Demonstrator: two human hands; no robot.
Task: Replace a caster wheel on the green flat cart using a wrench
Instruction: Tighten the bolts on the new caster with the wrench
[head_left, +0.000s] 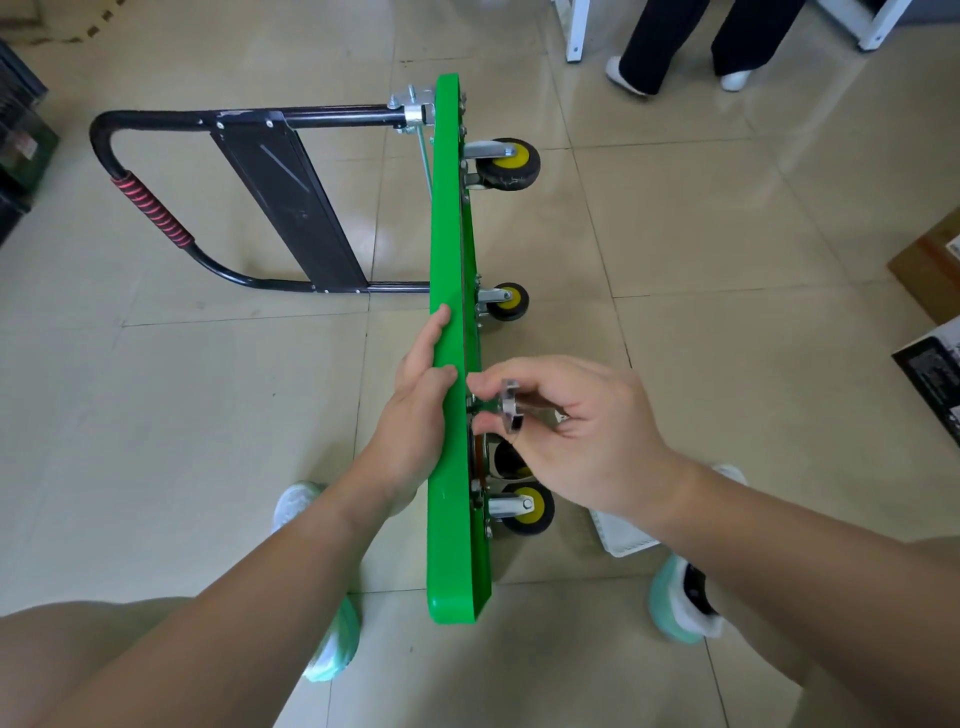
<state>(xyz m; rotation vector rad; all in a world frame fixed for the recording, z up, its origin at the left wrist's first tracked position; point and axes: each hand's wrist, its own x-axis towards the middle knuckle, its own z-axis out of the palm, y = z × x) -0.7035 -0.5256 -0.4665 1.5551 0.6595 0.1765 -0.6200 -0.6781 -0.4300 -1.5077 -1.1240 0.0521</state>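
Beige tiled floor (727, 234), green flat cart (449, 234) standing on edge (black handle (153, 208) leftward), cardboard box (930, 265) at right

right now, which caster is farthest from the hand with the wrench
The caster at the far end of the cart, beside the handle hinge. The others sit nearer the right hand gripping the wrench.

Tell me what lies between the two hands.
The cart deck, standing on edge, in the head view; the left hand rests against it, the right hand holds a wrench on the wheel side.
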